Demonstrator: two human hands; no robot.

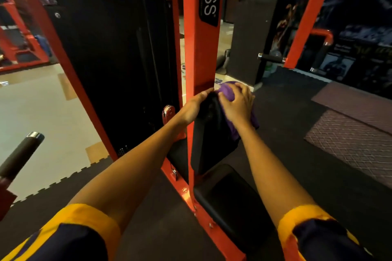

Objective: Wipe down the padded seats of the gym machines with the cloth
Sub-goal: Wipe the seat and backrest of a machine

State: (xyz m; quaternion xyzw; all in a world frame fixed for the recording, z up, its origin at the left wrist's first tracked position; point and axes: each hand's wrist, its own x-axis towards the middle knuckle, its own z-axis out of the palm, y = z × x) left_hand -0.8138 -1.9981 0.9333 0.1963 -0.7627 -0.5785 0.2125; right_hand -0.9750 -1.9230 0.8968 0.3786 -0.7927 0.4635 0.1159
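Head view: right hand (237, 104) clutches the soft-looking, light cloth (228, 92) against the firm back pad (210, 142), left hand (194, 108) gripping its top edge.

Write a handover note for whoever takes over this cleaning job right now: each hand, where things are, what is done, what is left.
The left grip holds the top edge of the upright black back pad.
The right grip clutches the purple cloth against the pad's top.
Done: the cloth is on this pad's top; how much is already clean cannot be told.
Left: probably the pad's lower face and the seat pad below.
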